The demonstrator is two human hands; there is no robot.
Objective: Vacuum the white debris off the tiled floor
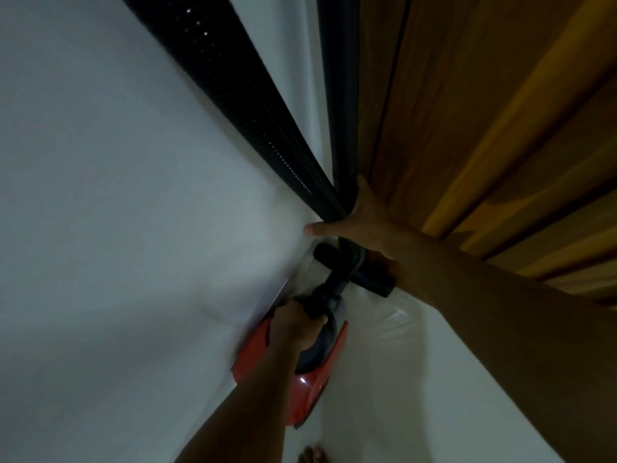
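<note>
White wall [117,195] fills the left side of the head view; wooden door [484,128] fills the upper right. Pale tiled floor [450,379] shows lower right, w/ a glossy patch near the middle.

Black ribbed hose [233,95] runs diagonally from the top left down to centre. Black tube [339,95] comes nearly straight down from the top edge, and the two meet at the R hand.

Red vacuum body [310,379] sits low centre, just beside the wall. Its long axis runs bottom to top of frame, front end pointing up toward the wall/door corner. Black floor head [367,279] lies past that end, a bar set crosswise to the body, close to the foot of the door.

Right hand [357,222] is spread against hose and tube: thumb straight out left, one finger straight up, other fingers hidden. Left hand [293,325] has fingers curled round the dark handle [315,310] on top of the body.

Bare toes [314,454] at the bottom edge.
</note>
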